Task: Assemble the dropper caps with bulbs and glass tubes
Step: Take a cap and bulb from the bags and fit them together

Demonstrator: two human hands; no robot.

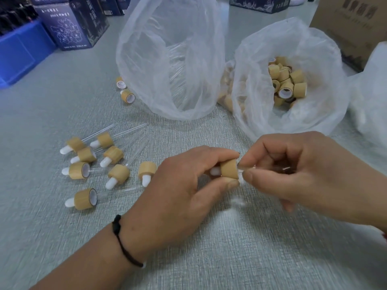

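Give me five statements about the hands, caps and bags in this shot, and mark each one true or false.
1. The left hand holds a bamboo-coloured cap with a white bulb sticking out. True.
2. The right hand rests flat and empty on the table. False: its fingers pinch a glass tube at the cap's open end.
3. Finished droppers lie on the table left of the hands. True.
4. The bag of loose caps is tied shut. False: it stands open, caps visible inside.
5. A black cord is round the left wrist. True.
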